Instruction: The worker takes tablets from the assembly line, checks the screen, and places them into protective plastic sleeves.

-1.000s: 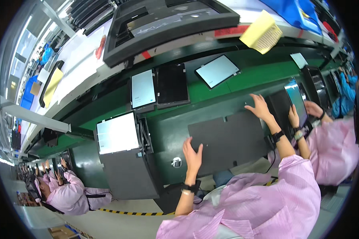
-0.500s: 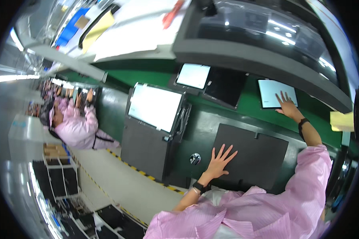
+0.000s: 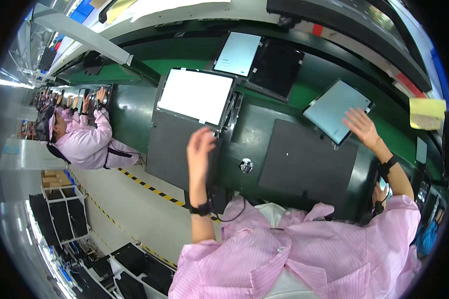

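My right hand (image 3: 363, 130) holds the right edge of a tablet (image 3: 334, 110) with a lit grey-blue screen. Its fingers lie over the screen; the thumb is hidden. The tablet sits at an angle, its near corner over a dark grey mat (image 3: 309, 159). My left hand (image 3: 200, 152), blurred and with fingers loosely bent, is raised empty over a dark grey board (image 3: 174, 144), close to a bright white panel (image 3: 197, 97). Farther back lie a second lit tablet (image 3: 238, 52) and, beside it, a black-screened tablet (image 3: 277, 69).
A small round shiny object (image 3: 246, 165) lies left of the mat. A grey post (image 3: 85, 37) and a long shelf edge bound the bench's far side. Yellow paper (image 3: 427, 113) hangs at right. One co-worker (image 3: 87, 134) is at left; another person's hand (image 3: 379, 194) shows behind my right arm.
The tablet under my right hand has come nearer and turned. My left hand has left the mat and moved left, up to the white panel. The view has shifted.
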